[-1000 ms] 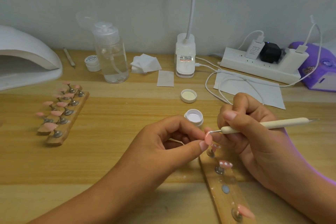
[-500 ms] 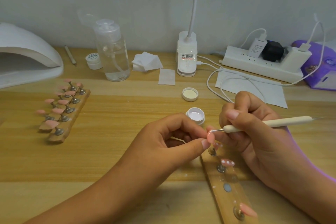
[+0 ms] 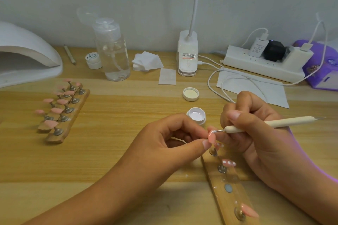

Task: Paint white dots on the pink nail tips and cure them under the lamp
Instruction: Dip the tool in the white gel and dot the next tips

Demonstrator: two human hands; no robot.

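Left hand (image 3: pixel 164 142) pinching pink nail tip (image 3: pixel 211 137), right hand (image 3: pixel 256 129) gripping dotting pen (image 3: pixel 274 123), open paint pot (image 3: pixel 196 115) just behind

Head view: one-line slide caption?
Left hand pinches a pink nail tip while right hand dots it white with a dotting tool.

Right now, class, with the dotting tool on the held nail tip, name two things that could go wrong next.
1. The left hand pinches the pink nail tip only at its edges; a slip under the dotting tool could smear the wet white dot.
2. The right hand hovers close above the already dotted tips on the wooden holder; lowering the palm might smudge them.
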